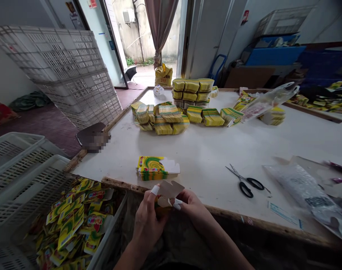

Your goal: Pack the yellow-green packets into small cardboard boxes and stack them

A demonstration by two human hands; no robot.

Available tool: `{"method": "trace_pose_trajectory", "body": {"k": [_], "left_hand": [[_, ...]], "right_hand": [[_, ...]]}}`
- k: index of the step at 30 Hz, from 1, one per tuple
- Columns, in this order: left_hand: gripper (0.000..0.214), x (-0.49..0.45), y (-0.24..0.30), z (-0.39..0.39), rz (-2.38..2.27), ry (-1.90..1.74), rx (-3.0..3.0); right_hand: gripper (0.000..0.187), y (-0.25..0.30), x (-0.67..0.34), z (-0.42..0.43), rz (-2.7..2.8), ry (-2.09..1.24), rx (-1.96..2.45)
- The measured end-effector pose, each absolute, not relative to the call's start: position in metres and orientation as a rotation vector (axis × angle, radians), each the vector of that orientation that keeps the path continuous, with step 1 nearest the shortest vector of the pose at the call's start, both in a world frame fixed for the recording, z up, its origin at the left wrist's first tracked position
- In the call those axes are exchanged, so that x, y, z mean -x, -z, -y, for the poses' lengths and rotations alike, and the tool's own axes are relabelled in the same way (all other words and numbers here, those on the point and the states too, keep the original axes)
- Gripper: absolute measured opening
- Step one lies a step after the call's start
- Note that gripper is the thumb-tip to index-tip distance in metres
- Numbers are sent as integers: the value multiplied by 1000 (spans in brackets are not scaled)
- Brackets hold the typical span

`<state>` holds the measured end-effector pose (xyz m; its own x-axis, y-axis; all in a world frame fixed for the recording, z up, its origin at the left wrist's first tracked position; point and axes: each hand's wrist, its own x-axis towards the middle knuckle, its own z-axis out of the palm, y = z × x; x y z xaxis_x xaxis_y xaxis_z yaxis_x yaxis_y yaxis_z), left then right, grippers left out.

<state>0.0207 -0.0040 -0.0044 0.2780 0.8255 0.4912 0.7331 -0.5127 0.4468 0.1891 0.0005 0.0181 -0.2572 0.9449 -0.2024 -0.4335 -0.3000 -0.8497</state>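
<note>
Just in front of the table's near edge, a small yellow cardboard box [168,190] is held between my two hands, its plain flaps raised and open toward me. My left hand [147,217] is closed round the box's left side. With bent fingers, my right hand [192,207] grips the flaps at the right; white tape wraps a finger on each hand. Most of the box's body is hidden behind the fingers. On the table beyond lies another yellow and green box [152,167], with white flaps sticking out to its right.
Bundled flat cartons [167,119] stand across the table [204,150], with a taller stack [191,90] behind. Black-handled scissors [246,183] and a clear plastic bag [311,195] lie to the right. At lower left, a crate [110,228] holds several yellow boxes [72,221]. White crates [75,75] tower behind.
</note>
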Motion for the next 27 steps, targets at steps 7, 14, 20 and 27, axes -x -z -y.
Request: {"method": "trace_pose_trajectory", "body": {"k": [7, 14, 20, 27], "left_hand": [[52, -19, -2, 6, -1359, -993, -2404], [67, -18, -8, 0, -1300, -700, -2063], [71, -15, 1, 2, -1363, -808, -2084], [62, 3, -8, 2, -1337, -895, -2151]], "right_hand": [[19, -21, -190, -5, 1037, -1654, 986], [48, -13, -185, 13, 1631, -1168, 1027], [57, -2, -180, 15, 1668, -885, 1067], [56, 7, -194, 10, 1858, -717, 1056]]}}
